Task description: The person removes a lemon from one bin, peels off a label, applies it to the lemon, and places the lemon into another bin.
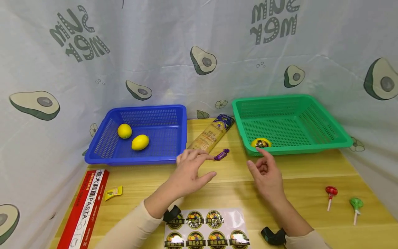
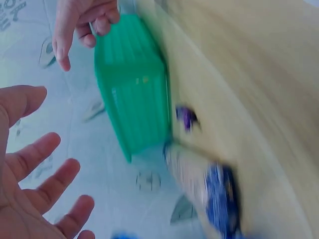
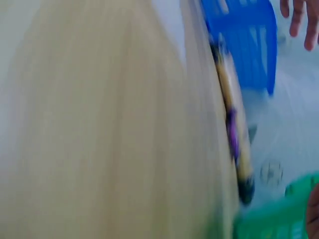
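A: Where does the small purple-wrapped candy (image 1: pixel 221 154) lie from the hands?

B: On the wooden tabletop (image 1: pixel 311 180), just beyond the left hand (image 1: pixel 189 173), up and to the right of its outstretched fingers (image 1: pixel 202 157). The index fingertip is just beside the wrapper's near end; I cannot tell whether it touches. The candy's long axis runs slantwise, near-left to far-right, roughly in line with that finger.

A: And the right hand (image 1: pixel 266 174)?

B: Further off, to the candy's right, near the front rim of the green plastic mesh basket (image 1: pixel 339 138). The left hand is plainly the nearer one.

A: Are the hands holding anything?

B: No. Left fingers spread and relaxed, empty; the left wrist view shows the same open palm. Right fingers loosely curled, index raised, nothing in them.

A: Count things for me.

B: One purple candy. Two baskets: the green one, holding one round yellow-and-black item (image 1: pixel 261 143), and a blue plastic mesh basket (image 1: pixel 174 116) holding two yellow lemons (image 1: pixel 140 142). One long clear packet of spaghetti (image 1: pixel 211 135) between the baskets, just behind the candy. Two lollipops at right, one red (image 1: pixel 331 191), one green (image 1: pixel 356 203). One red pasta box (image 1: pixel 84 207), one small yellow sachet (image 1: pixel 113 192), and one sheet of round stickers (image 1: pixel 206 228) at the near edge.
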